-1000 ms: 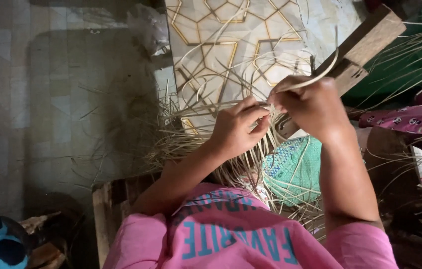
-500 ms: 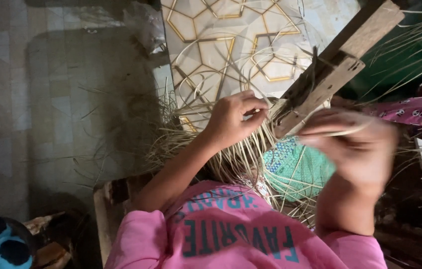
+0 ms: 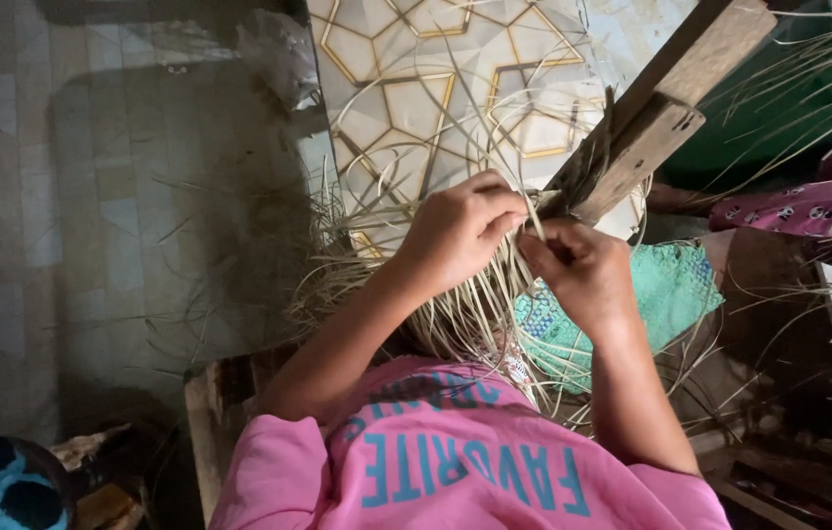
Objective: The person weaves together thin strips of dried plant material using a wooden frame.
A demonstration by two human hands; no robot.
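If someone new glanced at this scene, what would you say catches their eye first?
Most striking are the two hands at centre: the left hand and the right hand pinch pale straw-like strands at the lower end of a slanted wooden beam. Behind them lies a floor panel with a gold geometric star pattern, and along the bottom edge runs the person's bright pink shirt.
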